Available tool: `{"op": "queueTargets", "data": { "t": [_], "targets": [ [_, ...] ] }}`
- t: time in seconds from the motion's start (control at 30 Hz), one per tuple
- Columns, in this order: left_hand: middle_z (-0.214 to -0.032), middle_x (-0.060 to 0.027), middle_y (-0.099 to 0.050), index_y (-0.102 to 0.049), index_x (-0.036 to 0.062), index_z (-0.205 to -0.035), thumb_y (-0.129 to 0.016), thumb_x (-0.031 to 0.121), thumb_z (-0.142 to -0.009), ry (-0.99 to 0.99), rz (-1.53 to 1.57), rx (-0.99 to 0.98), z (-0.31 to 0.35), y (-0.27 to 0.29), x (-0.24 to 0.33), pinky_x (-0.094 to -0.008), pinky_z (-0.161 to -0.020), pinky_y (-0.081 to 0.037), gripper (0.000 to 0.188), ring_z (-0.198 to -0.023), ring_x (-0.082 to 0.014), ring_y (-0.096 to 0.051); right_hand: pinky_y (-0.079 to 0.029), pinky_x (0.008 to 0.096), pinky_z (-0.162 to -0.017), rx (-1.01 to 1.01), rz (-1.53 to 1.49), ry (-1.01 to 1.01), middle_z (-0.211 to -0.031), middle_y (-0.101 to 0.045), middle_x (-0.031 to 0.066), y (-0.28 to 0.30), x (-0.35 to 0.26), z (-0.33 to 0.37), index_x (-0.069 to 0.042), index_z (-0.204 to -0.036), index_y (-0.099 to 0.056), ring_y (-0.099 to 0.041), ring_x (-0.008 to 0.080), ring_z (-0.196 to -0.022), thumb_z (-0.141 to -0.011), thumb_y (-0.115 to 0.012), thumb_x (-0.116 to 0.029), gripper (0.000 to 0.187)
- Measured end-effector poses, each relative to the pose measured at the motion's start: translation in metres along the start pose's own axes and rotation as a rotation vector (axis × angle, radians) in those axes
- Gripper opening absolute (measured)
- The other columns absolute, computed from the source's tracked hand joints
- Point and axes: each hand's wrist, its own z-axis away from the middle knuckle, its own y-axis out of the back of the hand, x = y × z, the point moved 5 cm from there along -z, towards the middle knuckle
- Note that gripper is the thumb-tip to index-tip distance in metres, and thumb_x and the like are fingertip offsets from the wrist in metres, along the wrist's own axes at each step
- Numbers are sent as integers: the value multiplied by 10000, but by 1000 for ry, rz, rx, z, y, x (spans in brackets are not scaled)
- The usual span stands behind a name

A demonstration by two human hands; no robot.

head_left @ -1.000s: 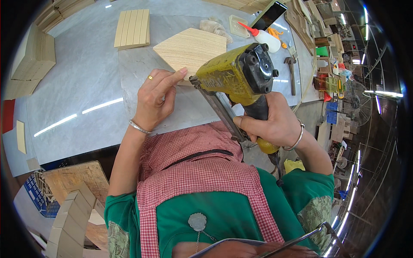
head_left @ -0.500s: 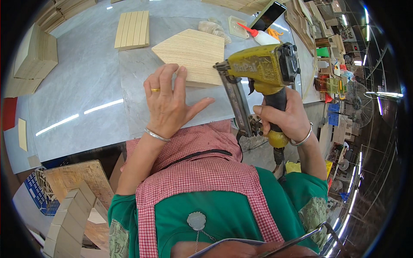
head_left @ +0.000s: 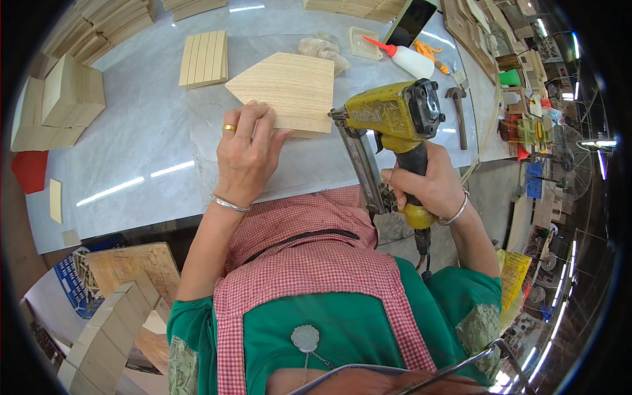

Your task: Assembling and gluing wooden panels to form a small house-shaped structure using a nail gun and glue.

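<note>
A pale wooden house-shaped piece (head_left: 289, 89) lies on the grey worktop, its pointed end to the left. My left hand (head_left: 247, 155) grips its near edge, fingers bent over the top and the thumb drawn in at the side. In my right hand (head_left: 431, 184) is a yellow and black nail gun (head_left: 388, 115), my fingers wrapped round its dark handle. The gun's nose is at the right edge of the piece; whether it touches I cannot tell. A hose connector hangs below the grip.
Beyond the piece are a grooved wooden block (head_left: 204, 59), a white glue bottle (head_left: 413, 62) with a red nozzle and a phone (head_left: 411, 26). A hammer (head_left: 459, 118) lies right of the gun. Stacked wooden pieces (head_left: 72, 95) stand at left; more blocks (head_left: 112, 322) are below the table edge.
My left thumb has drawn in from spread out to the piece's near edge, and the fingers have bent more. The nail gun remains by the right edge. The whole view has shifted slightly.
</note>
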Motion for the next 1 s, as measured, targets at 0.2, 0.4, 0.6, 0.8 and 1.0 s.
{"op": "queueTargets", "data": {
  "t": [0.2, 0.4, 0.6, 0.8, 1.0],
  "targets": [
    [-971, -76, -612, -614, 33, -1015, -665, 8, -744, -105, -33, -70, -6, 11, -5, -334, -718, -519, 277, -882, -255, -595, -470, 265, -454, -17, -83, 57, -607, -565, 53, 11, 10, -1, 77, -939, -498, -565, 107, -494, -788, -657, -83, 272],
    [-1034, -83, -628, -610, 42, -1020, -570, -91, -755, -94, 102, -320, -5, 11, -7, -331, -711, -515, 300, -875, -267, -609, -464, 265, -445, 124, -138, 84, -591, -564, 51, 50, 39, 1, 70, -938, -506, -553, 118, -464, -793, -655, -81, 258],
    [-1030, -102, -633, -620, 47, -1005, -620, 13, -768, 0, 151, -364, -83, 17, -7, -352, -728, -495, 240, -888, -281, -600, -457, 263, -433, 285, -198, 44, -588, -567, 52, 90, 87, 2, 68, -954, -521, -551, 118, -454, -788, -653, -91, 265],
    [-901, -144, -655, -662, 33, -891, -691, 362, -773, 75, -139, -790, -186, -80, -16, -376, -690, -484, 350, -820, -280, -624, -503, 414, -524, 594, 455, 99, -609, -600, 207, 126, 122, -15, 38, -1042, -528, -618, 350, -528, -771, -642, -165, 358],
    [-798, -168, -655, -654, 22, -748, -720, 458, -715, -25, -292, -1227, -180, -170, -35, -398, -707, -479, 442, -805, -309, -619, -496, 487, -576, 652, 788, 41, -661, -614, 249, 137, 137, -41, 2, -1274, -396, -623, 414, -624, -761, -624, -160, 585]
  ]
}}
